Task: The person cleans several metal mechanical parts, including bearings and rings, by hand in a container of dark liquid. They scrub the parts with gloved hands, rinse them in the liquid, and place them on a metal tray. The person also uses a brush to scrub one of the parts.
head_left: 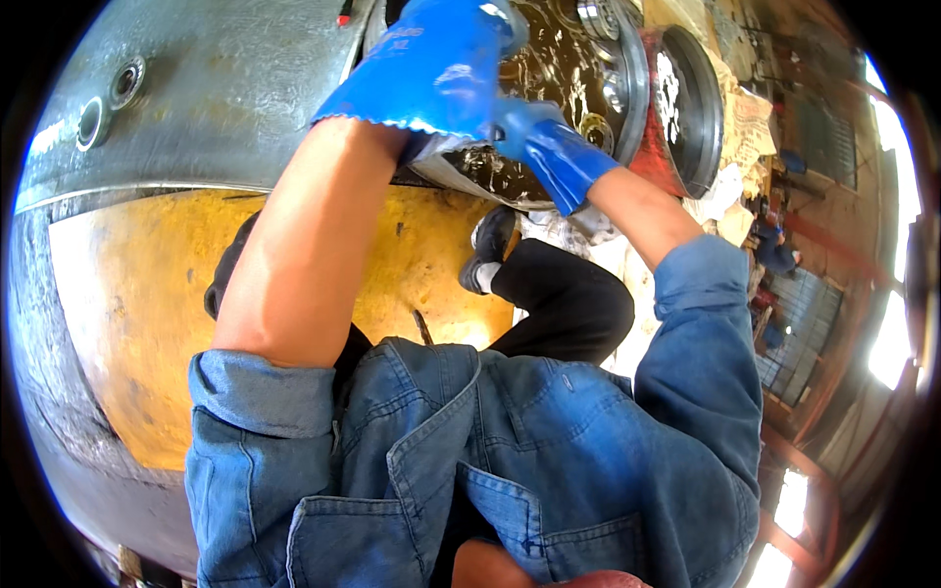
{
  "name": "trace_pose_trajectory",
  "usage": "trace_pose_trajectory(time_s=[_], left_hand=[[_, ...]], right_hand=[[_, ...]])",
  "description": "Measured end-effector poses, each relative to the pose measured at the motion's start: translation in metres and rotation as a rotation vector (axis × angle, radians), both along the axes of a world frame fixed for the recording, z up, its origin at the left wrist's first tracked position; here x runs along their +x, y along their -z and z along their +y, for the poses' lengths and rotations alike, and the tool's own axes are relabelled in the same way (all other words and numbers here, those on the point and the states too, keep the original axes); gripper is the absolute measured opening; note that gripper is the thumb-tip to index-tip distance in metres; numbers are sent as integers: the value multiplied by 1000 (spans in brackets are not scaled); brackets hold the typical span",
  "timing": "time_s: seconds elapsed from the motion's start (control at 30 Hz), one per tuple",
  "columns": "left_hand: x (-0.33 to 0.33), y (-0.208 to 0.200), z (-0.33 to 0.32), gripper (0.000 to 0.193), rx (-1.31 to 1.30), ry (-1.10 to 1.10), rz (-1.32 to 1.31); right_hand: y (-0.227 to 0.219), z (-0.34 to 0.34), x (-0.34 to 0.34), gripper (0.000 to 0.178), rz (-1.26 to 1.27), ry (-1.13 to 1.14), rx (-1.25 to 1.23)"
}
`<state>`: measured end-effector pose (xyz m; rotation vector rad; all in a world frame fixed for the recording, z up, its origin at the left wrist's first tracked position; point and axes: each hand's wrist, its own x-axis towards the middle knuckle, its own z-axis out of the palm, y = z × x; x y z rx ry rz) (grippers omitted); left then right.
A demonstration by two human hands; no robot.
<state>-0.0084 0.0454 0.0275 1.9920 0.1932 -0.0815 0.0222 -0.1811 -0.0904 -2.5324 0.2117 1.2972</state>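
Note:
Blue rubber gloves cover both of my hands. My left hand (431, 69) reaches over the near left side of a round metal tub (635, 88) holding dark, shiny liquid; its fingers are mostly hidden by the glove and the top of the view. Lower and to the right, my right hand (539, 137) is at the tub's near side, its fingers curled beside the left glove's cuff. What they hold, if anything, is hidden. A ring-shaped metal part (595, 129) shows in the liquid near the right hand, and shiny round metal parts (598, 18) sit farther back.
To the left, a grey metal tabletop (225, 88) bears two metal rings (126, 82) and a small red-tipped item (344, 18). Right of the tub stands a red drum (659, 132) with a dark rim, beside crumpled paper (745, 122). A yellow board (147, 314) lies below the tabletop.

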Motion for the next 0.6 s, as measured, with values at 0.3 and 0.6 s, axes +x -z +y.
trace_pose_trajectory(time_s=[0.3, 0.6], left_hand=[[-3, -9, -6, 47, -15, 8, -32], [-1, -12, -5, 46, -14, 3, -44]], right_hand=[[-6, 1, -1, 33, -212, -969, -237], [-9, -6, -8, 30, -428, -926, -84]])
